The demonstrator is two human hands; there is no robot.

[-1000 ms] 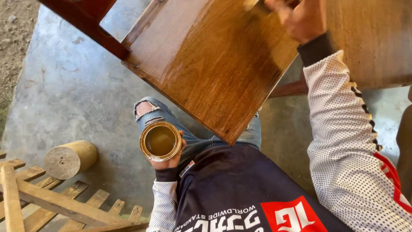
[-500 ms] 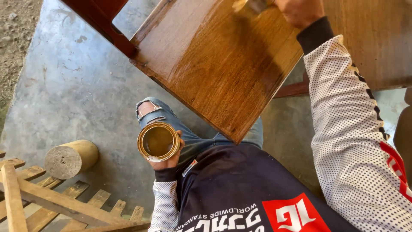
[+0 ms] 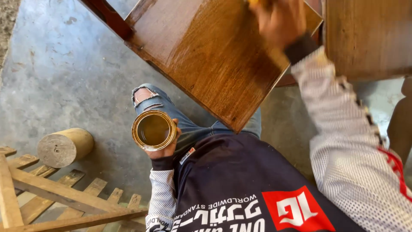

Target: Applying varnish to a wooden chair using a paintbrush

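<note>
Now your left hand point(image 3: 161, 148) grips the open tin point(image 3: 153, 129) above your knee; your right hand point(image 3: 281, 21), blurred, sits at the wooden panel's point(image 3: 214, 60) far edge, fingers' grasp unclear; log point(image 3: 64, 147) on floor.

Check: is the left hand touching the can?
Touching. The head view shows the left hand cupping the open can from beneath, fingers wrapped against its side, no gap.
</note>
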